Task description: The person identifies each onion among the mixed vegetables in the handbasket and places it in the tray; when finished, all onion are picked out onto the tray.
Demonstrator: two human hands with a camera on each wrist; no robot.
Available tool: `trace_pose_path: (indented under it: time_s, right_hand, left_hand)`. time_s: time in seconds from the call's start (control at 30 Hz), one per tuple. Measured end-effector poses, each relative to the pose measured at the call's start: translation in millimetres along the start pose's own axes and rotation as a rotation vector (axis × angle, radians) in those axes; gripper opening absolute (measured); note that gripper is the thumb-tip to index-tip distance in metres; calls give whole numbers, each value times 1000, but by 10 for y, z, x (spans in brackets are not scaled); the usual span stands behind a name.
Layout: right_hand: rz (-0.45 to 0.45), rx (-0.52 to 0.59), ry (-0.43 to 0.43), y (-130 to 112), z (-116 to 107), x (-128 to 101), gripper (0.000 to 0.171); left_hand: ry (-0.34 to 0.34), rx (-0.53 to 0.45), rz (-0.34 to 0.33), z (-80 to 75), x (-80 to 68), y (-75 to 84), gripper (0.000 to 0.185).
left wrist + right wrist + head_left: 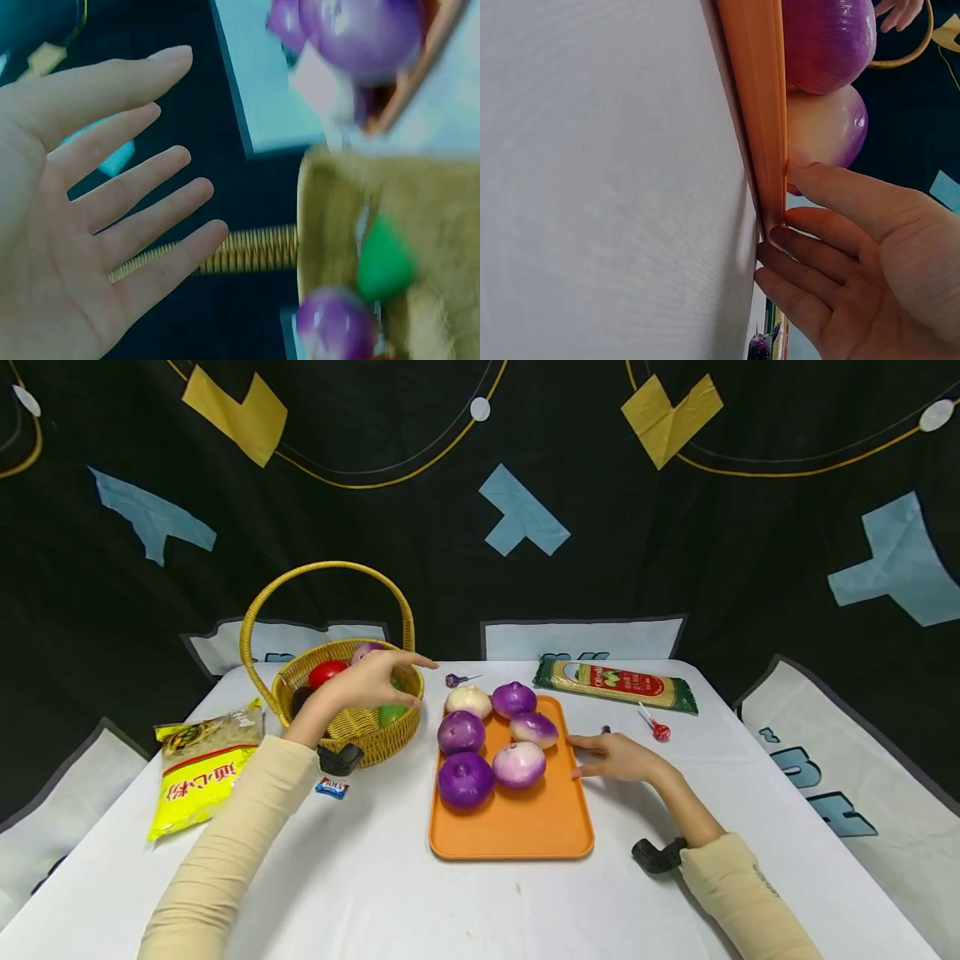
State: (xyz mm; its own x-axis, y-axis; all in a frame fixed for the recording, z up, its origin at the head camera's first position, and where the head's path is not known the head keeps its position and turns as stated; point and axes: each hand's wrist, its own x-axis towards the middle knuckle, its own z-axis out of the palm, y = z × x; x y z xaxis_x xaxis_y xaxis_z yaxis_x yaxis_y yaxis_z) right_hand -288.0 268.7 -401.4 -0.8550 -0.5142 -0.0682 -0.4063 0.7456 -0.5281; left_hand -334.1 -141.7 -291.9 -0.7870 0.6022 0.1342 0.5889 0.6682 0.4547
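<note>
My left hand (375, 683) hovers over the woven basket (360, 727) with its fingers straight and spread; the left wrist view shows the palm (90, 225) empty. In the basket lie a red fruit (327, 672), a purple onion (334, 324) and a green item (382, 259). My right hand (611, 757) rests flat on the table, its fingertips (795, 232) touching the right edge of the orange tray (525, 827). Several purple and white onions (465, 779) sit on the tray's far half.
A yellow food bag (201, 764) lies left of the basket, with a small blue candy (332, 787) in front of it. A pasta packet (615, 683), a red lollipop (658, 731) and a purple lollipop (456, 679) lie at the back. A black backdrop stands behind the white table.
</note>
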Motion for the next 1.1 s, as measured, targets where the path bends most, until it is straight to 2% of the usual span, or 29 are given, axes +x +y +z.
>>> trace_pose_path:
  time_s: [0.23, 0.43, 0.63, 0.83, 0.93, 1.1]
  right_hand:
    - [-3, 8, -2, -12, 4, 11, 65]
    - [6, 9, 5, -12, -6, -7, 65]
    - [-1, 12, 1, -7, -1, -4, 65]
    - [11, 25, 5, -6, 11, -14, 65]
    - [1, 19, 10, -5, 16, -11, 65]
    - [-9, 12, 11, -21, 21, -8, 65]
  left_hand:
    - [-1, 54, -90, -313, 51, -423, 53]
    - [68, -19, -194, -393, 152, -685, 50]
    - [142, -73, -290, -346, 246, -954, 52]
    - [193, -105, -393, -241, 362, -1131, 53]
    - [189, -112, -448, -196, 412, -1186, 54]
    - [135, -131, -511, -90, 474, -1231, 64]
